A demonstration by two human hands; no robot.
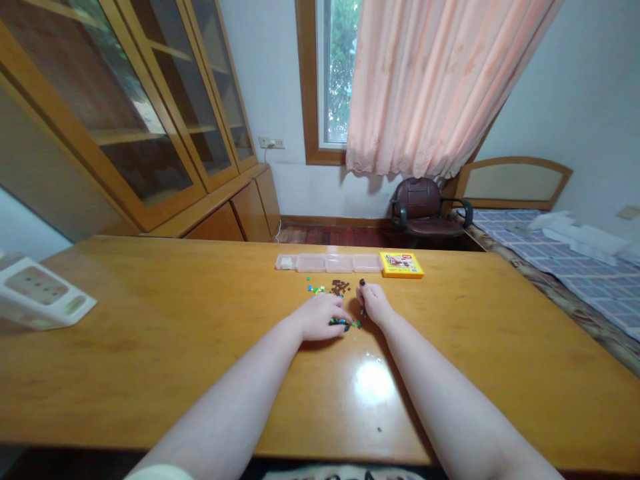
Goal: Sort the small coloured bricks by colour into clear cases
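On the wooden desk (210, 313) facing a curtain (425, 87), hands (323, 316) (376, 304) curl among bricks (339, 287), grips unclear.

Can see trays (339, 265) on the table (175, 333), just behind the pieces (338, 287), left of the box (401, 264), and can spot a chair (423, 203) beyond!
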